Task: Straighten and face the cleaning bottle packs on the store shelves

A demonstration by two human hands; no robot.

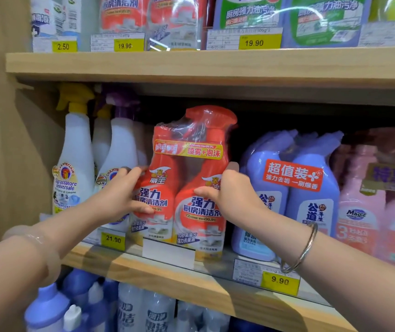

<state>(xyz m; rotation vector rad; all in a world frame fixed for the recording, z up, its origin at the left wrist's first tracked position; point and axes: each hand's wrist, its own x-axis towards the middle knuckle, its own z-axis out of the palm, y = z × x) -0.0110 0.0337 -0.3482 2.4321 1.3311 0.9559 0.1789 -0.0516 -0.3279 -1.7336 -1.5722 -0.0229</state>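
A shrink-wrapped twin pack of red kitchen-cleaner spray bottles stands upright on the middle wooden shelf, label facing me. My left hand grips its left side, thumb on the front and fingers wrapped behind. My right hand holds its right side, thumb across the front label. A purple twin pack stands just right of my right hand, and a pink twin pack lies further right.
White spray bottles with yellow and purple triggers stand left of the red pack, against the side wall. The upper shelf carries red and green packs behind price tags. Blue and clear bottles fill the lower shelf. Yellow price labels line the shelf edges.
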